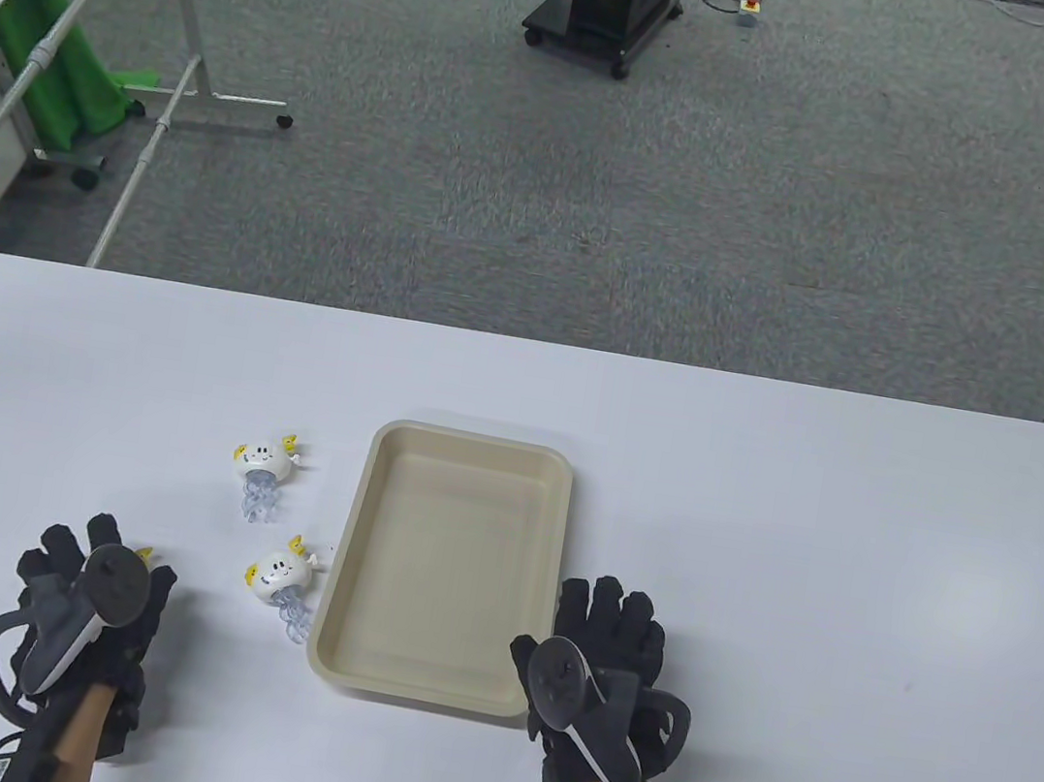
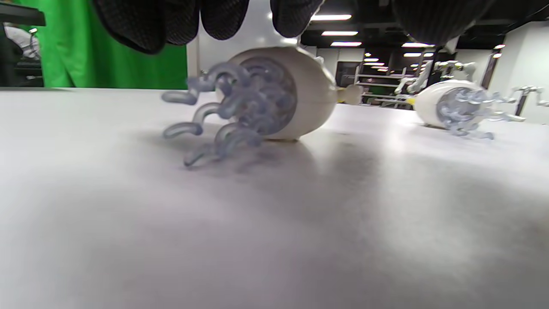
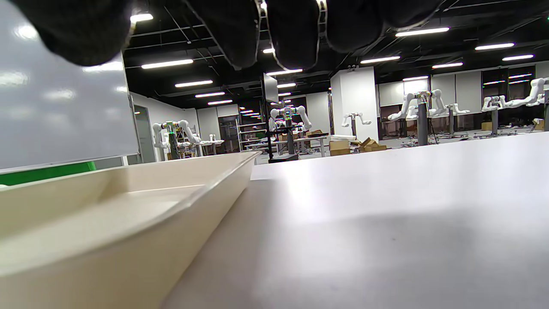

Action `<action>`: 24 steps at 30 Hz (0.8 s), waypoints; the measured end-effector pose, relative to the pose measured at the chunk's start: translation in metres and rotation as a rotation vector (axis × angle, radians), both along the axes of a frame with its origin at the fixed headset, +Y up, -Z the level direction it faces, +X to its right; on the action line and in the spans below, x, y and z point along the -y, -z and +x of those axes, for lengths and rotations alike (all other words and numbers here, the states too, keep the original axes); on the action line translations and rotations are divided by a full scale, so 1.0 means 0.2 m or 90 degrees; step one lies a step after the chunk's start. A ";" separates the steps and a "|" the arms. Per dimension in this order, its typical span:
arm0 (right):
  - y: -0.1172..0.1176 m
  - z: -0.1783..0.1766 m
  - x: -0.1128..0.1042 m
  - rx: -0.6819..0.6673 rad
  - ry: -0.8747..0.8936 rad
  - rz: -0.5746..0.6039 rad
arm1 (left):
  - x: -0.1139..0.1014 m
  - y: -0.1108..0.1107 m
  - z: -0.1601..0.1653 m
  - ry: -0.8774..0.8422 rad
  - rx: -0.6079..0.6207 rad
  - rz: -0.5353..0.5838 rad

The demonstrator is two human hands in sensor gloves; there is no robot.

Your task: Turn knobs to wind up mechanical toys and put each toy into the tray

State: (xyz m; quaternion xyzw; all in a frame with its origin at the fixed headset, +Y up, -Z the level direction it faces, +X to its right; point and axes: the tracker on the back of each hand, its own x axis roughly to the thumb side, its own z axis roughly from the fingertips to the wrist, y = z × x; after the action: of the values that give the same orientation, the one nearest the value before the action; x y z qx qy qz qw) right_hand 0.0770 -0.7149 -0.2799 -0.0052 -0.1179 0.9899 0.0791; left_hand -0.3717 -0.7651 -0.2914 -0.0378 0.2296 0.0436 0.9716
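Observation:
Three white jellyfish-like wind-up toys with clear blue tentacles lie left of the beige tray (image 1: 341, 570). One toy (image 1: 264, 462) lies farther back and a second toy (image 1: 277, 575) sits near the tray's left rim. My left hand (image 1: 100, 555) covers the third toy (image 1: 143, 553), of which only a yellow tip shows. In the left wrist view that toy (image 2: 300, 94) lies on its side just below my fingertips (image 2: 223, 21), with no clear grip; the second toy (image 2: 446, 107) is to the right. My right hand (image 1: 610, 620) rests flat beside the tray's near right corner, holding nothing. The tray (image 3: 128, 240) holds nothing.
The white table (image 1: 802, 550) stretches wide to the right of the tray. Beyond its far edge is grey carpet with a black wheeled stand (image 1: 607, 2) and a metal frame with green cloth (image 1: 59, 77).

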 end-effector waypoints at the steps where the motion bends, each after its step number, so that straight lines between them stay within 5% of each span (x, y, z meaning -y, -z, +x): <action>1: 0.00 0.00 0.00 0.000 0.001 0.000 | 0.00 0.01 -0.02 -0.007 -0.015 -0.008; 17: 0.00 0.00 0.01 0.001 0.001 -0.009 | 0.01 0.04 -0.11 -0.159 -0.061 -0.018; 24: 0.01 0.00 0.01 0.001 0.002 -0.011 | 0.00 0.06 -0.10 -0.146 -0.057 -0.043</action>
State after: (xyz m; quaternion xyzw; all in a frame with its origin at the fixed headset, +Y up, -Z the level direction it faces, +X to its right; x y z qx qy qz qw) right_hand 0.0774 -0.7179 -0.2814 -0.0066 -0.1090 0.9908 0.0805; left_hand -0.3917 -0.7648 -0.3030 -0.0943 0.2681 0.1485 0.9472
